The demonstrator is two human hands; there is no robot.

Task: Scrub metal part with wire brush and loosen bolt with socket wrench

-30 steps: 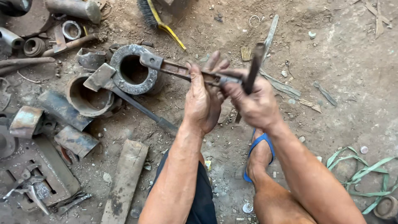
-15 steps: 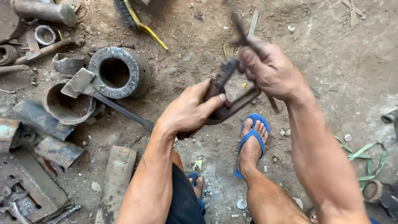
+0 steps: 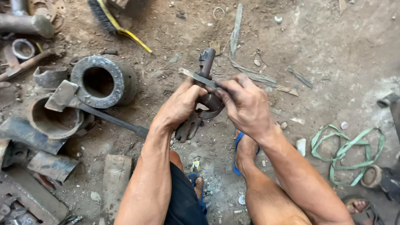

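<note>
Gripping a rusty metal part (image 3: 207,79) steady in the clenched left hand (image 3: 180,106), while right hand (image 3: 246,104) fingers (image 3: 227,93) pinch a flat file (image 3: 196,76) across it.

The middle of the rusty metal part (image 3: 207,66) is hidden under the left hand (image 3: 180,106) and right hand (image 3: 246,104), so how its pieces join cannot be told. The thin flat blade (image 3: 199,77) disappears under the right hand's fingers. The black brush (image 3: 102,16) is cut off by the top edge. The grey pipe (image 3: 25,23) runs off the left edge of the dirt ground (image 3: 333,54). The round object (image 3: 371,177) near the lower right corner is too small to identify.
</note>
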